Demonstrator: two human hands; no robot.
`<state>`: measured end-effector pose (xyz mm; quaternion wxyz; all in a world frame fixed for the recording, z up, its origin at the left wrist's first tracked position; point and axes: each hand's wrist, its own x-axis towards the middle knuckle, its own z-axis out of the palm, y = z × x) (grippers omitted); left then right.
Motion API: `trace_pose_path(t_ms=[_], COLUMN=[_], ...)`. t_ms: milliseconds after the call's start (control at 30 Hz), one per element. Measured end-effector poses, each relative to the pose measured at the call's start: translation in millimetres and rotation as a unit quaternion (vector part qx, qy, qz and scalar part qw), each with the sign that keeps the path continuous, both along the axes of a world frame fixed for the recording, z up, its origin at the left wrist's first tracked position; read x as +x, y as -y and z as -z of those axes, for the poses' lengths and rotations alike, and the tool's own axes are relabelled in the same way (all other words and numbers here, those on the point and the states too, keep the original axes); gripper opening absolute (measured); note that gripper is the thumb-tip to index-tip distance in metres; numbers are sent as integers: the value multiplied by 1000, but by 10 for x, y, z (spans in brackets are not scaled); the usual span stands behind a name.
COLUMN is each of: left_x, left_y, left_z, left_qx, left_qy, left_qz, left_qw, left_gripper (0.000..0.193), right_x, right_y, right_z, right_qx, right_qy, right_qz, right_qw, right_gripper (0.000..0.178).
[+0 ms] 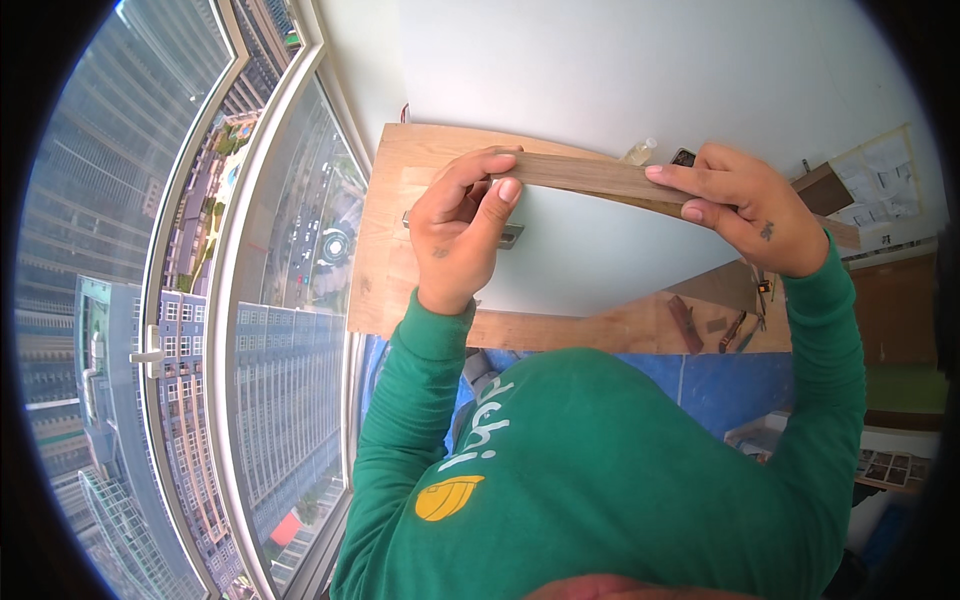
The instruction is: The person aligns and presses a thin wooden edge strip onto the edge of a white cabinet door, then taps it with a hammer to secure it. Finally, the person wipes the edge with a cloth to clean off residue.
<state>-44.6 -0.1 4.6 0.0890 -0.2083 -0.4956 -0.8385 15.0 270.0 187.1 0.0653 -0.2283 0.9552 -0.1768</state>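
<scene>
A thin, flat wood-grain strip, greyish brown, is held up in front of me between both hands. My left hand pinches its left end between thumb and fingers. Toward the other end, my right hand grips it with the fingers above and the thumb side below. Beneath the strip a pale, smooth white panel lies on the wooden table. A metal piece shows next to my left hand, partly hidden by it.
On the table's right lie a reddish-brown block, a small brown square and several hand tools. A small clear bottle stands at the back by the white wall. Tall windows line the left. Blue sheeting covers the floor.
</scene>
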Motion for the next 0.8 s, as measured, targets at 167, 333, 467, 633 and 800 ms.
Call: trace_pose_path(t_ms=[167, 333, 467, 633, 800], left_x=[5, 28, 29, 27, 1], left_y=[2, 17, 16, 19, 21], left_z=[12, 0, 9, 11, 42], left_qx=[-2, -4, -7, -5, -5], left_qy=[-8, -5, -8, -15, -7], left_qz=[-2, -5, -6, -8, -9], left_qw=[1000, 1000, 1000, 1000, 1000], left_gripper=[21, 21, 22, 22, 22], right_x=[21, 30, 58, 74, 69], right_y=[-26, -25, -60, -42, -36], right_z=[96, 159, 262, 285, 299], right_qx=[-14, -18, -49, -59, -57], right_qy=[-9, -16, -7, -2, 2], right_qz=[-6, -1, 4, 6, 16], right_qw=[1000, 1000, 999, 998, 998], right_gripper=[47, 47, 47, 47, 45])
